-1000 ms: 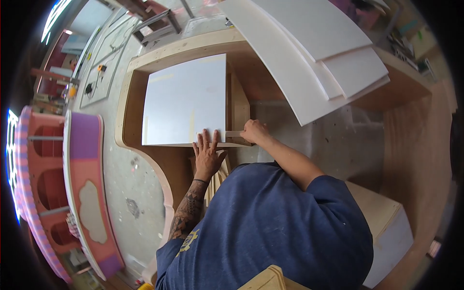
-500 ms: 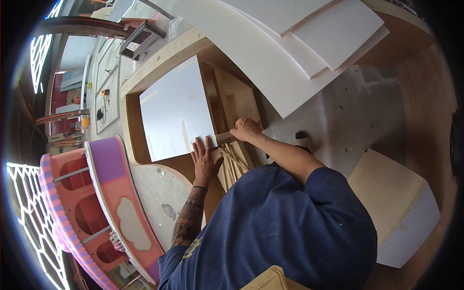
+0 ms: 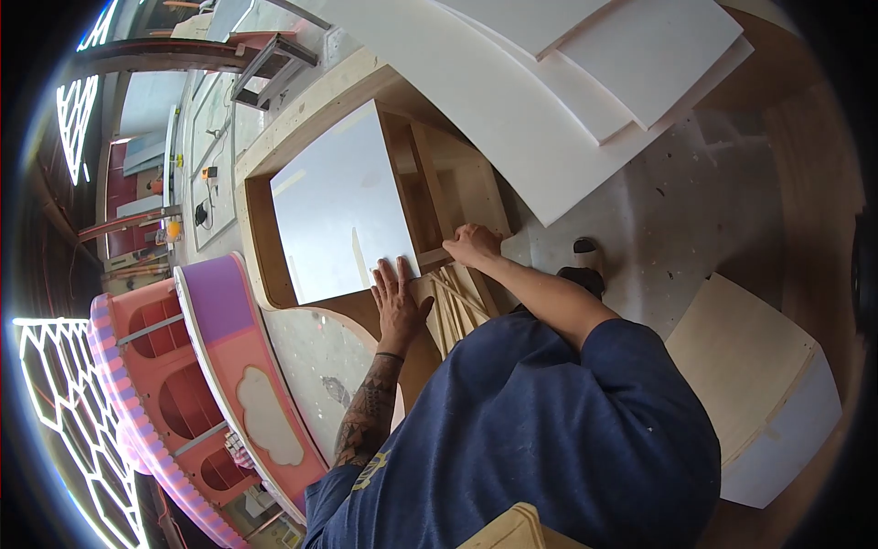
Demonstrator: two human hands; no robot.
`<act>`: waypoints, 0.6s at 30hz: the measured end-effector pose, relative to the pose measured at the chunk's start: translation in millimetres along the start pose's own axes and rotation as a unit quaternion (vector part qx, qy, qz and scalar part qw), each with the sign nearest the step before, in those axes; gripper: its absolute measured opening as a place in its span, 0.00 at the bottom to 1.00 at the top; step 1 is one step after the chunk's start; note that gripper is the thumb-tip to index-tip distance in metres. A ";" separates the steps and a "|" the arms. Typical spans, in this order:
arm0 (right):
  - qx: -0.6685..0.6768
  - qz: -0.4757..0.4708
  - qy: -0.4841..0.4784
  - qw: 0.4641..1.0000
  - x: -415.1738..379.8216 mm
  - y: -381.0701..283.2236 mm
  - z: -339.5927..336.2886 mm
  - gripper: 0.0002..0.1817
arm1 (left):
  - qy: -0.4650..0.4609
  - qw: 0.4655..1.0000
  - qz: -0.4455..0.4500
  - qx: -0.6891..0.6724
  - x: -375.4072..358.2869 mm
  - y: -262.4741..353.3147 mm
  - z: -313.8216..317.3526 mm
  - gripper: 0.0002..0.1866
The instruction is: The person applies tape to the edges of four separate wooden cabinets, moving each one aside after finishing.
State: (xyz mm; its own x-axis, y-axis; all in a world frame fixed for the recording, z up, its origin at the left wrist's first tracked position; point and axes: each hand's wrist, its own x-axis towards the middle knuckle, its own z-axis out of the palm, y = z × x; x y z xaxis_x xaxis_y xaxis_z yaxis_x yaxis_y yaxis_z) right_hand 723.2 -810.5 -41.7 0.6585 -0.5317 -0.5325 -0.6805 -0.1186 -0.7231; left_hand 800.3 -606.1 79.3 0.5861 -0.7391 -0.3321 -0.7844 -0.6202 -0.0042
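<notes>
A white panel lies on an open wooden frame. My left hand rests on the panel's near right corner, its fingers spread. Closed round the edge of a wooden strip, my right hand is at the right of the panel, by the open compartments of the frame. Its fingertips are partly hidden. Several thin wooden sticks lie in a box section just below the hands.
Large white sheets are stacked at the upper right. A wooden box with a white side stands at the right. At the left is a pink and purple display unit. A metal stand is at the top left.
The whole view has shifted slightly, with the scene a little further right. Both hands keep nearly the same places at the panel and the strip.
</notes>
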 end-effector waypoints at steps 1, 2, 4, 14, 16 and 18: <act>0.000 0.019 -0.034 0.999 4.2 -0.4 -0.7 0.23 | 0.001 1.000 0.003 -0.004 0.1 -0.6 0.3 0.64; -0.001 0.037 -0.068 0.997 5.8 -1.6 -0.6 0.25 | 0.003 1.000 0.005 -0.009 0.2 -1.0 0.7 0.64; 0.002 0.049 -0.062 0.997 4.9 -4.6 2.0 0.26 | 0.001 1.000 -0.005 -0.005 0.8 -1.3 2.3 0.64; -0.032 0.292 0.119 0.948 22.1 151.2 -39.5 0.24 | 0.019 0.999 0.019 -0.037 -2.0 -3.3 0.4 0.62; 0.009 0.251 0.159 0.955 2.1 180.1 -56.3 0.21 | 0.025 0.999 0.017 -0.041 -4.1 -3.1 3.5 0.63; 0.008 0.156 0.191 0.969 -3.4 187.7 -50.6 0.20 | 0.037 0.998 0.024 -0.042 -2.2 -4.3 5.6 0.63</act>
State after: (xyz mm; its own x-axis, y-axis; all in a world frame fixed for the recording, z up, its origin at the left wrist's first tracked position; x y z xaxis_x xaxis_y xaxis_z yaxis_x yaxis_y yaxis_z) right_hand 577.1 -873.4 -153.3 0.2521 -0.8119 -0.5265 -0.8198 0.1099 -0.5620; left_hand 801.3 -600.3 74.8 0.5639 -0.7837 -0.2603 -0.7939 -0.6013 0.0904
